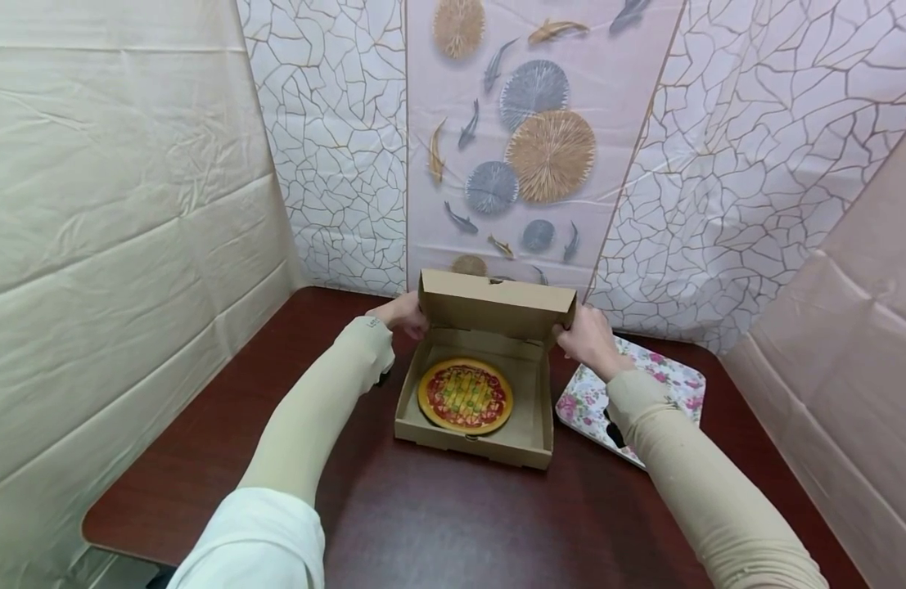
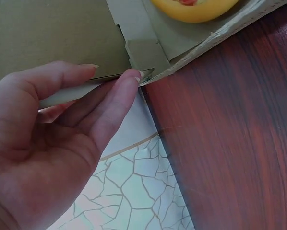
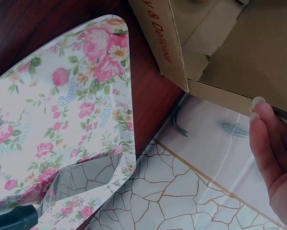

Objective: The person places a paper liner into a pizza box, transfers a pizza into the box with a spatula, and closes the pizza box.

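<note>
An open cardboard pizza box [image 1: 529,409] stands on the table with a round pizza [image 1: 465,396] inside, towards its left. Its lid [image 1: 489,307] is raised at the back, the front flap folded forward. At the lid's left side, my left hand [image 1: 404,314] pinches the edge; in the left wrist view the thumb lies on the inner face and the fingers behind. My right hand [image 1: 588,339] grips the lid's right side, thumb inward. In the right wrist view, only part of that hand [image 3: 280,163] shows, fingertips at the lid's edge.
Right of the box lies a white flower-patterned board [image 3: 95,91]. On it rests a server-like utensil with a shiny blade [image 3: 81,175] and a dark handle [image 3: 14,218]. The dark red table [image 1: 453,523] extends in front. Patterned sheets [image 1: 342,147] hang behind it.
</note>
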Demonstrator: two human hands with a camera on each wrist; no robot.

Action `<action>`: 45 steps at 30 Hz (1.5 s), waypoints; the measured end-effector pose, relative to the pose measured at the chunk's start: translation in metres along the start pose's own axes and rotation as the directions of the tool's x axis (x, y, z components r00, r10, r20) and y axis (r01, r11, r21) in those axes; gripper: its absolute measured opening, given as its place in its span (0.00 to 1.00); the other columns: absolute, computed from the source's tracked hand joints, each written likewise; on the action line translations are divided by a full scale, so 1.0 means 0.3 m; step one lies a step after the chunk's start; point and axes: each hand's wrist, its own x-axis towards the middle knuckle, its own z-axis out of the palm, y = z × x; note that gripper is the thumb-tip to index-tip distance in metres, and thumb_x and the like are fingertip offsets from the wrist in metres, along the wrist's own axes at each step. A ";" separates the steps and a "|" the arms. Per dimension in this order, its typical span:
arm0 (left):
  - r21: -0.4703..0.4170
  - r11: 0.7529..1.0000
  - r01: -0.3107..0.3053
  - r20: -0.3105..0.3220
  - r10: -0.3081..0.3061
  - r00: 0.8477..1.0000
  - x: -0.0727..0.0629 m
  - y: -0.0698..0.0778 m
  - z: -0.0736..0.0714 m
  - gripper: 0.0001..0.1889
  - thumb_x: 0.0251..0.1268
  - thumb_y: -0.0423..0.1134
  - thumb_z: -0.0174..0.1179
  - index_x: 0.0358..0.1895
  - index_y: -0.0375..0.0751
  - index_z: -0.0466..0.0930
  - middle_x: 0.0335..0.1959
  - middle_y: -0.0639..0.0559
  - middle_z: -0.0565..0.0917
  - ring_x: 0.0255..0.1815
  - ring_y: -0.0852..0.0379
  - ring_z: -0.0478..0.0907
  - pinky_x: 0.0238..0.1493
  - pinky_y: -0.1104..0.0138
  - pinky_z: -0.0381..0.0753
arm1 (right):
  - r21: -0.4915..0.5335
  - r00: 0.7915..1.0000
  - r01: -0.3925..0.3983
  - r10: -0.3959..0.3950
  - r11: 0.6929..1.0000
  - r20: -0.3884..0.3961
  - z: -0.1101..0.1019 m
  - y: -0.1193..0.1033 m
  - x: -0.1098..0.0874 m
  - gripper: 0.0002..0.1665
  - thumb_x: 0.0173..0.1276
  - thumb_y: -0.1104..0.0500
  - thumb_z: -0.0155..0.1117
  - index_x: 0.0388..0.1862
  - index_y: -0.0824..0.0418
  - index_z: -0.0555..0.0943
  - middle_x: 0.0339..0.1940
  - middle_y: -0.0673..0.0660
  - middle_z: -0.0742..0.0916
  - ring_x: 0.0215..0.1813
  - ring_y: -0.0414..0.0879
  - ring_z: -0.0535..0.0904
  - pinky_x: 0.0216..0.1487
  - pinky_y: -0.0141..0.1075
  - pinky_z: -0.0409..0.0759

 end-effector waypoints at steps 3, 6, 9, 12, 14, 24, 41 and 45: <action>0.040 0.998 0.056 -0.009 -0.056 0.998 0.033 -0.021 0.005 0.27 0.50 0.20 0.56 0.58 0.29 0.69 0.48 0.33 0.81 0.33 0.41 0.86 0.34 0.56 0.86 | 0.010 1.000 -0.001 0.001 1.000 -0.002 0.010 0.003 -0.001 0.09 0.61 0.64 0.55 0.38 0.68 0.76 0.11 0.56 0.84 0.12 0.44 0.79 0.34 0.50 0.80; 0.045 0.996 0.076 -0.012 -0.075 0.997 -0.031 0.048 0.005 0.28 0.51 0.19 0.58 0.60 0.32 0.70 0.54 0.35 0.79 0.35 0.43 0.87 0.38 0.57 0.86 | 0.014 1.000 0.001 -0.001 1.000 -0.003 0.016 0.005 -0.001 0.09 0.61 0.65 0.56 0.39 0.68 0.76 0.11 0.56 0.84 0.12 0.44 0.79 0.32 0.48 0.81; 0.014 0.999 0.053 -0.033 -0.052 0.998 -0.113 0.124 0.001 0.31 0.46 0.18 0.58 0.60 0.33 0.69 0.54 0.33 0.79 0.31 0.43 0.86 0.34 0.57 0.86 | 0.005 1.000 0.009 -0.009 1.000 -0.010 0.020 0.008 0.001 0.08 0.61 0.65 0.56 0.38 0.68 0.77 0.10 0.56 0.83 0.12 0.44 0.79 0.32 0.48 0.81; 0.042 0.998 0.052 -0.066 -0.049 0.997 -0.198 0.208 0.008 0.32 0.47 0.17 0.55 0.62 0.29 0.66 0.56 0.28 0.76 0.32 0.41 0.86 0.34 0.58 0.86 | 0.009 1.000 0.015 -0.015 1.000 -0.015 0.022 0.009 0.002 0.09 0.61 0.65 0.55 0.38 0.68 0.77 0.10 0.55 0.83 0.11 0.43 0.78 0.33 0.49 0.81; 0.074 0.996 0.038 -0.096 -0.031 0.995 -0.234 0.239 0.016 0.30 0.48 0.17 0.53 0.61 0.26 0.67 0.54 0.27 0.78 0.33 0.41 0.86 0.31 0.62 0.86 | 0.012 1.000 0.014 -0.013 1.000 -0.017 0.023 0.009 0.004 0.09 0.61 0.65 0.54 0.39 0.68 0.77 0.09 0.55 0.83 0.11 0.43 0.78 0.34 0.49 0.81; 0.204 0.979 -0.032 -0.236 0.081 0.968 0.118 -0.103 0.033 0.19 0.30 0.27 0.58 0.35 0.38 0.76 0.21 0.51 0.84 0.16 0.58 0.83 0.21 0.66 0.82 | 0.008 0.999 0.000 0.000 1.000 -0.048 0.031 0.020 0.004 0.11 0.64 0.64 0.55 0.43 0.70 0.76 0.16 0.62 0.85 0.20 0.55 0.83 0.39 0.54 0.81; -0.088 0.990 -0.107 0.047 0.112 0.993 0.070 -0.112 -0.018 0.14 0.60 0.31 0.59 0.50 0.44 0.79 0.36 0.48 0.83 0.25 0.53 0.77 0.27 0.62 0.78 | 0.157 0.981 -0.044 0.012 0.987 0.196 0.020 0.050 -0.001 0.20 0.62 0.64 0.65 0.51 0.71 0.75 0.30 0.70 0.87 0.18 0.51 0.84 0.18 0.34 0.80; -0.223 0.972 -0.066 0.072 0.084 0.994 0.019 -0.059 -0.019 0.11 0.64 0.30 0.55 0.46 0.41 0.81 0.33 0.41 0.82 0.25 0.52 0.78 0.29 0.59 0.82 | 0.235 0.963 -0.067 0.001 0.970 0.270 0.022 0.059 -0.003 0.25 0.58 0.67 0.68 0.54 0.70 0.73 0.34 0.72 0.86 0.24 0.58 0.86 0.19 0.34 0.80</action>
